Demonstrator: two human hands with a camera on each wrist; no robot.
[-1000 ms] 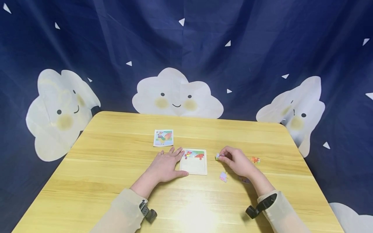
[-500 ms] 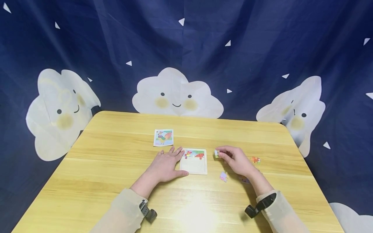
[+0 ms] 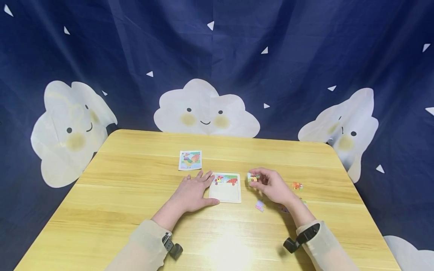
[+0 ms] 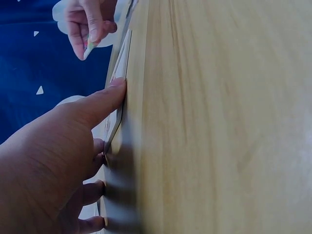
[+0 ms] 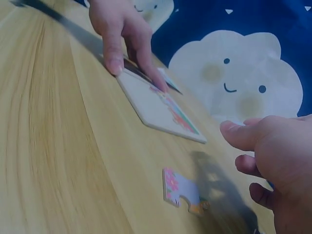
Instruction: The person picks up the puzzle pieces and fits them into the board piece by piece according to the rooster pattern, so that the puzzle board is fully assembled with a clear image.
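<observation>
My left hand [image 3: 194, 192] lies with fingers spread at the left side of a white-framed jigsaw tray [image 3: 225, 194], thumb and fingertips on its edge. Fitted pieces with a colourful picture fill the tray's upper strip; below them its pale base shows. To the right of the tray, above the table, my right hand [image 3: 274, 186] pinches a puzzle piece [image 3: 252, 178] with white, green and yellow print. The left wrist view shows that puzzle piece [image 4: 88, 49] edge-on, while the right wrist view does not show it. A lavender puzzle piece [image 5: 183, 190] with pink flowers lies below the right hand.
A printed picture card [image 3: 190, 160] of a bird lies behind the left hand. One orange-red puzzle piece [image 3: 297, 185] is right of the right hand. Another piece [image 3: 283, 208] is partly covered by the right wrist. A blue cloud-patterned curtain [image 3: 217, 45] hangs behind the table.
The right hand has lifted the puzzle piece and shifted slightly left towards the tray, turning the printed side more into view. The left hand and tray stay put.
</observation>
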